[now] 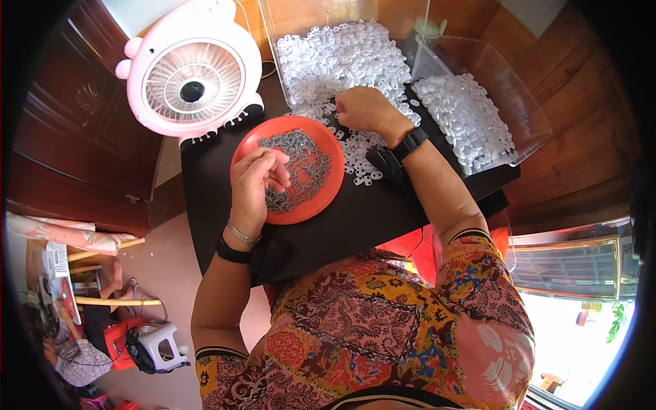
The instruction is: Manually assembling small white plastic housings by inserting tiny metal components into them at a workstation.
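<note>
My left hand (260, 176) hovers over the left part of a red plate (333, 179). Its fingers curl inward, and whatever they hold is hidden. Small grey screws (309, 164) lie heaped across the plate. My right hand (365, 109) is closed above loose small white plastic pieces (359, 152), which have dark holes and are scattered on the table right of the plate. Its fingertips point away from view, so I cannot make out what is in them. Each wrist wears a black band.
A clear bin (270, 41) full of white pieces stands at the back of the dark table (328, 236). Another clear bin (529, 130) with white oval pieces sits at the right. A pink animal-shaped fan (140, 89) stands back left. Another person (82, 359) sits at far left.
</note>
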Demonstrator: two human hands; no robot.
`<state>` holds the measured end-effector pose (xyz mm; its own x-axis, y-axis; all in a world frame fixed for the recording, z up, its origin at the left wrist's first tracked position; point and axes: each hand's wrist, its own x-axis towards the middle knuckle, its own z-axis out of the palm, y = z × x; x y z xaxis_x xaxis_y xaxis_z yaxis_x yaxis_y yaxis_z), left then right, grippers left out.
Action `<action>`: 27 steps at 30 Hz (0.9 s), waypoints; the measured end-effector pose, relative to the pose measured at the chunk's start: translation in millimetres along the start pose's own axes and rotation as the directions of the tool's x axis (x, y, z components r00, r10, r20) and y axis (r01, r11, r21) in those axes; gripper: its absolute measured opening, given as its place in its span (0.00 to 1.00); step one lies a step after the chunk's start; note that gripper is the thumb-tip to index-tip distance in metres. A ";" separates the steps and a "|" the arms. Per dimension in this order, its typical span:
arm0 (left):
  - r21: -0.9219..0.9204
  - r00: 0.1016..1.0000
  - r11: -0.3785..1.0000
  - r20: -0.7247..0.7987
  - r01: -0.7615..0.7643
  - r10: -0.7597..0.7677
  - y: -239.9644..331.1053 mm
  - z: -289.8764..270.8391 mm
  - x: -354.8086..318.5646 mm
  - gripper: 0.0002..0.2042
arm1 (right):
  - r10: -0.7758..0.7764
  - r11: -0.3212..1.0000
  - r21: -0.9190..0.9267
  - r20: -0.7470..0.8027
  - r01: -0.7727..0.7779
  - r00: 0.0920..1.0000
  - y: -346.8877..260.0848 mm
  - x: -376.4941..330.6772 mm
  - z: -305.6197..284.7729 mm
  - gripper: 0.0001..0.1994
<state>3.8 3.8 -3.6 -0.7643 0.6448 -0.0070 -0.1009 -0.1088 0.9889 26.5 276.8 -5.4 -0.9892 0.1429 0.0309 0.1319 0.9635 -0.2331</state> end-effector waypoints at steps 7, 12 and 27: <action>-0.002 1.000 1.000 -0.005 0.018 -0.018 0.6 -0.2 0.7 0.14 | -0.050 0.999 0.007 -0.119 0.052 0.992 3.2 -4.3 2.7 0.09; 0.011 1.000 1.000 0.001 0.017 -0.017 0.5 0.6 0.6 0.14 | -0.057 0.998 -0.037 -0.122 0.053 0.991 4.5 -4.1 4.6 0.07; 0.027 0.996 0.997 0.049 0.077 -0.078 -2.4 2.9 0.6 0.15 | -0.266 0.239 0.944 -0.160 0.226 0.950 -73.8 -27.1 -0.4 0.04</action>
<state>5.4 6.6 -5.6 -0.7217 0.6880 -0.0767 -0.1421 -0.0388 0.9891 43.5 201.8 11.4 -0.9653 -0.0843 0.2473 -0.2519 0.0489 -0.9665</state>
